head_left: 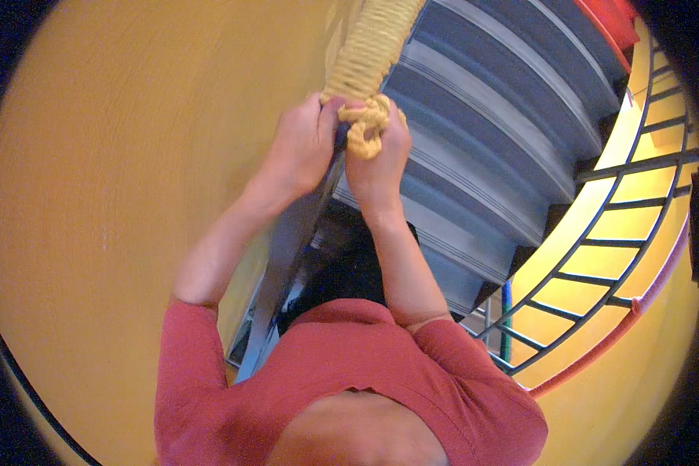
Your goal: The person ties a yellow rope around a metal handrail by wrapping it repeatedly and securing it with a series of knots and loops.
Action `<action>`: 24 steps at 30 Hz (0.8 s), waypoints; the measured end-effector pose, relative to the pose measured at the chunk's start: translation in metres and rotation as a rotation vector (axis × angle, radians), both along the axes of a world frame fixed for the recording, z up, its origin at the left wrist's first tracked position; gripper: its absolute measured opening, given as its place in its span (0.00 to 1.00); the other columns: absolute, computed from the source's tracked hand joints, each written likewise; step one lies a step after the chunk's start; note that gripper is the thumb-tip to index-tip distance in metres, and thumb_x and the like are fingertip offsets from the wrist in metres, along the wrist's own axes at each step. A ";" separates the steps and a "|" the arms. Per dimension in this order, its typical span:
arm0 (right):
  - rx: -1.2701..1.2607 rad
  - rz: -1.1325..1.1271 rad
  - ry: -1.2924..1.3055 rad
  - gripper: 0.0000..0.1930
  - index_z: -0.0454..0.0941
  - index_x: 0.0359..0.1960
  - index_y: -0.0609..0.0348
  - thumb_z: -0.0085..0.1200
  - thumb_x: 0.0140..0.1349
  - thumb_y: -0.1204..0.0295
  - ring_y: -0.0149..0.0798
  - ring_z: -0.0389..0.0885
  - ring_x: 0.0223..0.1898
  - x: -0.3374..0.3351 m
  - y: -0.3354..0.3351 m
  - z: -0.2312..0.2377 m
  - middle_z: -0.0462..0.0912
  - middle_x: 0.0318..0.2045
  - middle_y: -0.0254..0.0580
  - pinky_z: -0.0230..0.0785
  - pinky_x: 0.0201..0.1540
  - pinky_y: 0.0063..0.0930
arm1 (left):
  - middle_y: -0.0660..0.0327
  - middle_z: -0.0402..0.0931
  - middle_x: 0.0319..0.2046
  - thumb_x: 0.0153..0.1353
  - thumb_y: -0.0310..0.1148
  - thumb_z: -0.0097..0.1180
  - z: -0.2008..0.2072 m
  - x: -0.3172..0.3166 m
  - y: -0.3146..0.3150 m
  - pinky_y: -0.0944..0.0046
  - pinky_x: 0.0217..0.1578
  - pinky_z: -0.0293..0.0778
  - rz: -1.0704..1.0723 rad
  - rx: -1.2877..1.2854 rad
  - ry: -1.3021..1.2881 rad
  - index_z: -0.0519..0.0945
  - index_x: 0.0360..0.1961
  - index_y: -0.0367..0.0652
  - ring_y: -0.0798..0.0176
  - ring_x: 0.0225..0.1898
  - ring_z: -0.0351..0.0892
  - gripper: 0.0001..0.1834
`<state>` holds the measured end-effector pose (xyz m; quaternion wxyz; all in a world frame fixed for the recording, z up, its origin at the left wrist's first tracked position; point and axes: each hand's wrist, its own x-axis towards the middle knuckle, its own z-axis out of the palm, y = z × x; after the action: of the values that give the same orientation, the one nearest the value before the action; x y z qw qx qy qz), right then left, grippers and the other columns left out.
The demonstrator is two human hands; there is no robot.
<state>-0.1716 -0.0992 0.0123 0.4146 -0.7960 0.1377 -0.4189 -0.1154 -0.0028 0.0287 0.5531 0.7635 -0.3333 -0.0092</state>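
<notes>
A handrail runs up the middle of the view, its upper stretch wound closely with thick yellow cord [369, 50]. Below the last turns, the bare dark metal rail [295, 225] continues down toward my body. My left hand [299, 147] is closed round the rail from the left, its thumb at the lower edge of the winding. From the other side, my right hand [380, 167] grips a looped bundle of yellow cord [365, 128] against the rail. Most fingertips of both hands are hidden behind the rail and cord.
Curved stairs [474, 132] with dark grey treads lie right of the rail. Beyond them stands a dark metal railing [606, 241], with a red-and-purple wrapped handrail [598, 361] along it. A yellow-orange wall [116, 194] fills the left side. Something red [610, 31] shows at the top right.
</notes>
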 end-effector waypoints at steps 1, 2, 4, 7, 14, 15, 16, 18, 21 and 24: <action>0.028 -0.011 -0.012 0.14 0.72 0.38 0.60 0.57 0.48 0.73 0.45 0.79 0.33 0.003 0.003 -0.002 0.80 0.29 0.45 0.69 0.36 0.33 | 0.42 0.75 0.29 0.67 0.37 0.38 -0.001 0.004 0.001 0.54 0.33 0.69 -0.011 0.009 -0.022 0.77 0.36 0.36 0.40 0.36 0.75 0.17; 0.056 -0.009 -0.015 0.10 0.73 0.35 0.62 0.54 0.49 0.75 0.43 0.78 0.32 0.002 0.009 0.000 0.79 0.29 0.44 0.68 0.36 0.30 | 0.41 0.74 0.28 0.67 0.36 0.38 -0.005 0.009 0.003 0.51 0.31 0.68 0.005 0.050 -0.030 0.75 0.34 0.34 0.38 0.35 0.74 0.16; 0.074 0.048 -0.014 0.10 0.73 0.37 0.62 0.52 0.51 0.77 0.36 0.78 0.34 -0.002 0.007 0.009 0.79 0.31 0.42 0.68 0.37 0.26 | 0.41 0.74 0.28 0.66 0.37 0.39 0.004 0.007 0.001 0.50 0.30 0.67 0.029 0.145 -0.009 0.72 0.35 0.33 0.37 0.35 0.74 0.16; 0.050 0.039 -0.008 0.23 0.68 0.48 0.62 0.59 0.50 0.73 0.36 0.82 0.32 -0.004 0.004 0.005 0.82 0.32 0.40 0.73 0.34 0.27 | 0.42 0.74 0.27 0.66 0.39 0.39 0.008 0.005 0.002 0.51 0.30 0.68 -0.031 0.070 0.076 0.68 0.37 0.34 0.36 0.34 0.74 0.16; 0.133 0.147 0.098 0.13 0.74 0.40 0.65 0.55 0.52 0.75 0.33 0.79 0.29 0.004 -0.013 0.025 0.80 0.28 0.42 0.70 0.31 0.26 | 0.44 0.74 0.27 0.67 0.48 0.36 0.005 0.006 0.004 0.55 0.30 0.68 -0.053 0.072 0.139 0.68 0.40 0.33 0.41 0.34 0.76 0.24; 0.047 0.189 0.171 0.09 0.76 0.37 0.65 0.51 0.53 0.77 0.30 0.76 0.29 0.004 -0.019 0.036 0.79 0.27 0.41 0.69 0.32 0.23 | 0.44 0.75 0.28 0.67 0.48 0.35 0.004 0.008 0.005 0.55 0.32 0.68 -0.063 0.054 0.161 0.68 0.40 0.33 0.42 0.34 0.76 0.24; 0.108 0.208 0.252 0.06 0.77 0.31 0.63 0.49 0.52 0.78 0.30 0.76 0.27 0.010 -0.024 0.045 0.78 0.24 0.40 0.68 0.30 0.23 | 0.45 0.75 0.29 0.67 0.49 0.35 0.005 0.010 0.004 0.56 0.34 0.69 -0.073 0.038 0.183 0.68 0.41 0.33 0.44 0.35 0.76 0.25; 0.135 0.207 0.107 0.07 0.76 0.33 0.62 0.48 0.59 0.73 0.29 0.74 0.24 0.011 -0.028 0.036 0.76 0.22 0.33 0.66 0.25 0.23 | 0.46 0.75 0.32 0.67 0.49 0.35 0.006 0.013 -0.007 0.58 0.37 0.68 -0.084 -0.018 0.174 0.69 0.42 0.33 0.48 0.37 0.76 0.25; 0.819 0.352 0.040 0.10 0.75 0.39 0.58 0.45 0.64 0.67 0.21 0.67 0.20 0.014 -0.040 0.021 0.73 0.22 0.27 0.56 0.16 0.18 | 0.50 0.75 0.35 0.68 0.48 0.35 0.002 0.012 -0.011 0.62 0.42 0.67 -0.073 -0.079 0.170 0.70 0.44 0.34 0.55 0.39 0.74 0.24; 1.029 0.387 -0.175 0.10 0.74 0.41 0.57 0.49 0.63 0.66 0.21 0.67 0.21 0.013 -0.025 -0.002 0.74 0.26 0.28 0.57 0.19 0.16 | 0.58 0.75 0.37 0.68 0.46 0.38 0.010 0.012 -0.013 0.66 0.43 0.67 -0.099 -0.188 0.272 0.71 0.44 0.36 0.65 0.40 0.72 0.22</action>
<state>-0.1591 -0.1245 0.0101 0.8289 -0.4642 0.1410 -0.2783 -0.1035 -0.0159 0.0389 0.6609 0.6828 -0.2920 -0.1086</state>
